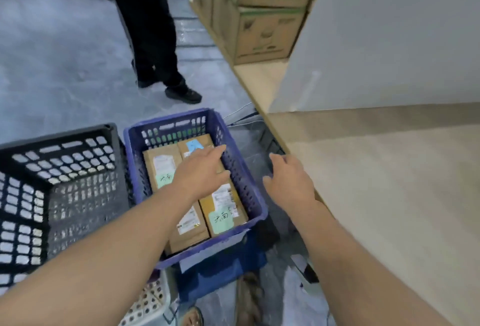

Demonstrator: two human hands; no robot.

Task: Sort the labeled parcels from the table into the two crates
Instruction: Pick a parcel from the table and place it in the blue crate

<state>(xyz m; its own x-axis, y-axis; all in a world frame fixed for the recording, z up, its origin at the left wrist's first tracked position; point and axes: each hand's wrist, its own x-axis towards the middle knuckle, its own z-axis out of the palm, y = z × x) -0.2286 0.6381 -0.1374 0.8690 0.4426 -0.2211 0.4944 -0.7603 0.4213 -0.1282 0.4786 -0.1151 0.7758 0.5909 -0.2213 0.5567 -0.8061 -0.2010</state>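
Note:
A blue crate stands on the floor beside the table and holds several brown labeled parcels lying flat, some with pale green handwritten stickers. My left hand reaches into the blue crate with straight fingers, over the parcels; whether it touches them I cannot tell. My right hand hovers open outside the crate's right wall, near the table edge, holding nothing. To the left stands a black crate; no parcels show inside it.
The light wooden table runs along the right, with stacked cardboard boxes at its far end and a large white panel leaning over it. A person in dark trousers and shoes stands beyond the crates. A white perforated basket sits below.

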